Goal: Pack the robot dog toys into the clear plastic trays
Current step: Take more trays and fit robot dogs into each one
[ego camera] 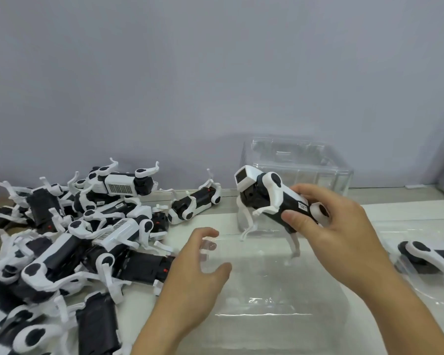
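We note the right hand (326, 226), fingers clenched on the rear of a robot dog toy (269, 198), holds it head-left, long axis across, just above the clear tray (267, 290) on the counter; left hand (200, 267), fingers released, steadies the tray's left edge.

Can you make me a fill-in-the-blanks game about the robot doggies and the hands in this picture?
1. The right hand grips one robot dog toy by its ____ end.
2. The big pile of toys lies on the person's ____ side.
3. The left hand holds ____.
4. The stack of clear trays stands against the ____.

Missing words: rear; left; nothing; wall
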{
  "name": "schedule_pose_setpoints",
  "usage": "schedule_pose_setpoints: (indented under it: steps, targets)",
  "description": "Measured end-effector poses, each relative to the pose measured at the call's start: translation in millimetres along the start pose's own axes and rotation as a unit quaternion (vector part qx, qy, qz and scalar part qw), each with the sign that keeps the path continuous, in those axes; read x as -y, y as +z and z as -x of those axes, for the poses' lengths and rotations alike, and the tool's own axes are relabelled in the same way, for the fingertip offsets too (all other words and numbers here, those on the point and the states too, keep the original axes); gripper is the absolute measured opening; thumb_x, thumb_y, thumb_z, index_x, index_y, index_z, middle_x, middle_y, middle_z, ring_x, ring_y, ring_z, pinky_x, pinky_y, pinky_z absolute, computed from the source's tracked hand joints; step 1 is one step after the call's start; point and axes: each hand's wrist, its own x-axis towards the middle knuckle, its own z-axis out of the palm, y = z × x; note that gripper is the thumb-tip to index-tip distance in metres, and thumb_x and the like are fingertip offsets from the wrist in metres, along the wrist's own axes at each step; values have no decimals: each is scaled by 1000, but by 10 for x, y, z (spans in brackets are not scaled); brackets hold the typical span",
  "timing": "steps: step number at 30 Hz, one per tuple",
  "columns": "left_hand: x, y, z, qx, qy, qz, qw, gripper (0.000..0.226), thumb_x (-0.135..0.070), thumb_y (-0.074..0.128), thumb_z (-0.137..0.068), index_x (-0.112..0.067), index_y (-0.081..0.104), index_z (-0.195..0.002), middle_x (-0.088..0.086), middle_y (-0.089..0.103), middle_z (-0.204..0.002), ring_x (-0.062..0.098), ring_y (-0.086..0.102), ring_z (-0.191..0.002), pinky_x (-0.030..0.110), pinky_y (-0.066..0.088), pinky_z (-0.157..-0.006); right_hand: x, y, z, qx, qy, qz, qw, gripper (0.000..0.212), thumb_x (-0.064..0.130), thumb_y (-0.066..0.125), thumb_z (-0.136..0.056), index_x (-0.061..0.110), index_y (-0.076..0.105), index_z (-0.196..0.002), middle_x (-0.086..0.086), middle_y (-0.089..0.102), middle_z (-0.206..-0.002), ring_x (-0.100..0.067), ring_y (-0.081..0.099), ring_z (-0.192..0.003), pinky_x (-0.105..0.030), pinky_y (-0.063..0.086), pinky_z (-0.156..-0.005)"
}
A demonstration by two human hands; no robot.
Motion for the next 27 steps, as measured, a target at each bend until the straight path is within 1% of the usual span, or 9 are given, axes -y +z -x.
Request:
schedule_pose_setpoints:
  steps: [3, 6, 11, 14, 17, 20, 23, 25, 27]
  targets:
    - [-5, -65, -46, -46, 5, -27, 999, 22, -25, 76, -81, -33, 57, -91, -16, 63, -97, -5, 58, -88, 14, 41, -62, 62, -6, -9, -16, -6, -6, 1000, 20, 19, 73, -83, 37, 69, -91, 12, 71, -84, -6, 64, -80, -7, 44, -67]
    - [-91, -129, -22, -72, 39, -64, 995, 21, -25, 77, -79, -26, 56, -77, -10, 64, -85, 5, 60, -74, 15, 40, -56, 145, -38, -22, -39, -22, -7, 999, 20, 21, 72, -83, 38, 69, -93, 20, 71, -88, -3, 65, -85, -5, 42, -69]
    - [-282, -294, 56, -43, 118, -62, 990, 10, -21, 66, -83, -29, 60, -83, -4, 60, -74, 5, 50, -58, 13, 40, -55, 364, -131, -38, -118, -70, -29, 990, 25, 35, 70, -82, 58, 63, -87, 32, 68, -88, 6, 66, -81, -2, 44, -66]
    - [-388, -485, 108, -56, 160, -6, 986, 11, -30, 63, -79, -31, 71, -86, -9, 65, -74, 5, 57, -58, 16, 45, -55, 484, -200, -35, -167, -70, -62, 981, 13, 57, 62, -78, 62, 60, -91, 31, 67, -91, 4, 66, -77, -16, 49, -55]
    - [-440, -704, 166, -104, 177, 86, 975, 20, -27, 62, -73, -33, 74, -88, -3, 70, -74, 14, 66, -65, 27, 54, -60, 542, -228, -31, -186, -65, -130, 972, 31, 77, 62, -73, 57, 61, -96, 23, 69, -96, -4, 69, -83, -34, 56, -69]
    - [-376, -738, 95, -242, 137, 106, 955, 13, -29, 63, -75, -26, 71, -85, 2, 68, -77, 26, 64, -75, 43, 52, -71, 545, -212, -30, -185, -68, -147, 969, 39, 79, 61, -70, 54, 64, -99, 22, 70, -94, -8, 71, -84, -29, 58, -82]
    - [-393, -505, 16, -339, 24, 90, 936, 6, -26, 61, -87, -21, 57, -86, 3, 64, -91, 27, 59, -86, 40, 44, -76, 497, -152, -39, -177, -51, -121, 975, 37, 76, 65, -70, 52, 64, -99, 17, 70, -93, -11, 72, -83, -36, 57, -84]
    - [-445, -285, 17, -295, -30, 71, 952, 25, -41, 59, -83, -16, 54, -85, 7, 64, -90, 32, 63, -85, 44, 50, -81, 466, -100, -52, -170, -33, -94, 980, 24, 65, 64, -72, 55, 64, -94, 19, 69, -91, -7, 69, -78, -23, 54, -77]
    - [-502, -124, 63, -199, -57, 57, 977, 56, -62, 53, -77, -7, 60, -71, 10, 68, -70, 35, 68, -72, 47, 57, -75, 430, -60, -64, -156, -15, -71, 985, 16, 54, 65, -75, 52, 64, -91, 22, 68, -89, -2, 66, -74, -7, 45, -63]
